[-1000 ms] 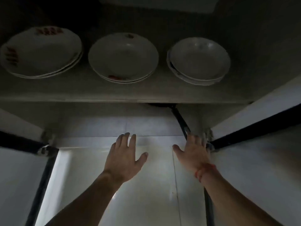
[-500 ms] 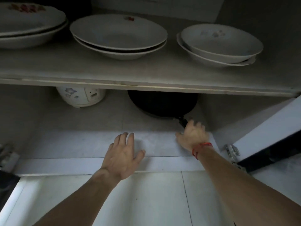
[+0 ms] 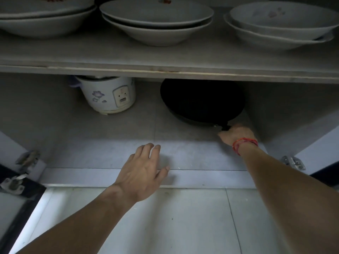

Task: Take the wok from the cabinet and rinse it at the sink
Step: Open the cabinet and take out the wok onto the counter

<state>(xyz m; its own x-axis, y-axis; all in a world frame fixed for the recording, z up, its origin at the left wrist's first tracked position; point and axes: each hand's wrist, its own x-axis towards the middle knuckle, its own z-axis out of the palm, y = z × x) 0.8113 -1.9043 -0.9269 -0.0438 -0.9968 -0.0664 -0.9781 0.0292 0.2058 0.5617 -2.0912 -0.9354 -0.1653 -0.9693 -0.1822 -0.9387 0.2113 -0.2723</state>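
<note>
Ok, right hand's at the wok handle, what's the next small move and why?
Probably draw the wok straight out, low: the right hand grips its handle, the shelf sits close above, and the rice cooker stands apart.

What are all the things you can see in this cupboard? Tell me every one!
deep plates: three stacks, white, side by side on the upper shelf
rice cooker: one, white with purple flowers, lower level, left
wok: one, black, lower level, right, partly under the shelf
hinges: three, metal, two at the left door edge, one at the right
floor tiles: several, pale, in front of the cupboard
bracelet: one, red string, right wrist
left hand: one, fingers spread, over the cupboard's front edge
right hand: one, grips the wok's handle
</note>
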